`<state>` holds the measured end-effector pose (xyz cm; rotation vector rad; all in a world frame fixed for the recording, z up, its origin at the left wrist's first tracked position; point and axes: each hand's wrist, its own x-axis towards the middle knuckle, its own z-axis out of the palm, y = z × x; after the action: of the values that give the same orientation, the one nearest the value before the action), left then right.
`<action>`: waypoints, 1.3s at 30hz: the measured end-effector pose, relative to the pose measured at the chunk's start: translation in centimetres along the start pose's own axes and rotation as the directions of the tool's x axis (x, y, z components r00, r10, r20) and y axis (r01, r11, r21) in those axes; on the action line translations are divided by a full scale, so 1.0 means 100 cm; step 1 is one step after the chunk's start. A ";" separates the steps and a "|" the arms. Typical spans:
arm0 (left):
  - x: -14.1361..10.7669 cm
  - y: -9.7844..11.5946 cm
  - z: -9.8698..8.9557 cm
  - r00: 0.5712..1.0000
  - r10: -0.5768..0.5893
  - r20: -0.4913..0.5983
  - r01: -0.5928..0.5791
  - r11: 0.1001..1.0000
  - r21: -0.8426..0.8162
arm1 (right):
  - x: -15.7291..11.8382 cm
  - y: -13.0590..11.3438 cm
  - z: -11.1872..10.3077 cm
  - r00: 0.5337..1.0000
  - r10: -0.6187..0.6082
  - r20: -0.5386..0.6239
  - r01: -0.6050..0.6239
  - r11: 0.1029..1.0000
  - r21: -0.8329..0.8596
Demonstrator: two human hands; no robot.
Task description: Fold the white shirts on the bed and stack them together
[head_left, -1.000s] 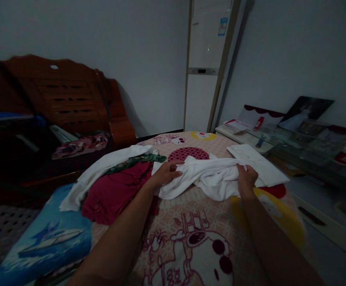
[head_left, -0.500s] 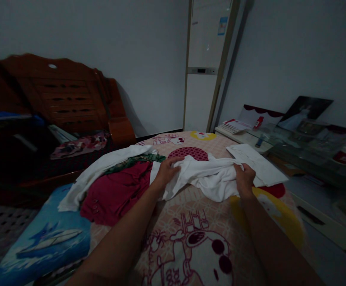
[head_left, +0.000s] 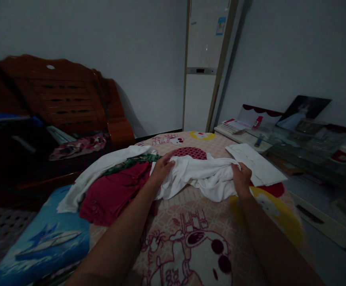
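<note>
A crumpled white garment (head_left: 201,172) stretches between my two hands, low over the patterned cover (head_left: 175,222). What kind of garment it is, I cannot make out. My left hand (head_left: 163,167) grips its left end, thumb over the cloth. At the other end, my right hand (head_left: 242,176) pinches the upper edge. Left of my left hand lie a dark pink garment (head_left: 116,194) with buttons, a green patterned cloth (head_left: 131,162) and a white long piece of clothing (head_left: 101,169). A folded white garment (head_left: 254,163) rests just beyond my right hand.
A blue printed cushion or cloth (head_left: 54,234) hangs at the left edge. A wooden bench (head_left: 66,99) stands behind it with clothes on its seat. To the right is a glass-topped cabinet (head_left: 304,147) holding papers, a cup and a photo. A tall white air conditioner (head_left: 201,99) fills the corner.
My left hand has shifted slightly left along with its end of the white garment, spreading the cloth a little wider. My right hand keeps its hold almost in place.
</note>
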<state>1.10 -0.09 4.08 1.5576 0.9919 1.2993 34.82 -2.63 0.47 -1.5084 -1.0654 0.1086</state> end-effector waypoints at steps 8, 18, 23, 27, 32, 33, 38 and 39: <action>-0.006 0.008 0.011 0.979 -0.048 0.198 0.089 0.976 -0.200 | 0.001 0.008 0.001 1.000 0.006 -0.002 -0.006 1.000 0.022; -0.029 0.026 0.033 0.708 -0.043 0.705 0.042 0.999 0.020 | 0.001 0.004 0.001 1.000 -0.014 -0.006 0.014 1.000 -0.011; -0.015 0.012 0.028 0.906 -0.072 0.417 0.076 0.997 0.007 | 0.002 0.006 0.002 1.000 -0.029 0.000 0.029 0.998 -0.051; -0.004 -0.008 0.023 0.991 -0.015 0.131 0.020 0.999 -0.037 | 0.000 0.004 0.001 0.999 -0.042 0.012 0.042 0.997 -0.057; -0.008 -0.021 0.034 0.990 -0.069 0.127 0.060 0.996 0.070 | -0.002 -0.003 -0.001 0.999 -0.035 0.015 0.036 0.998 -0.060; -0.010 -0.021 0.037 0.986 -0.071 0.150 0.057 0.994 0.090 | -0.002 -0.003 -0.001 0.999 -0.037 0.017 0.038 0.997 -0.060; -0.013 -0.011 0.045 0.967 0.100 0.235 -0.141 0.977 0.162 | -0.003 -0.006 -0.002 0.996 -0.091 0.018 0.092 0.989 -0.112; -0.013 -0.008 0.046 0.955 0.166 0.245 -0.215 0.958 0.188 | -0.004 -0.008 -0.002 0.991 -0.136 0.008 0.136 0.982 -0.131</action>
<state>5.42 -1.62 2.49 1.9615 0.8727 1.1378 34.28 -3.11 1.02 -1.5473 -1.1912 -0.0591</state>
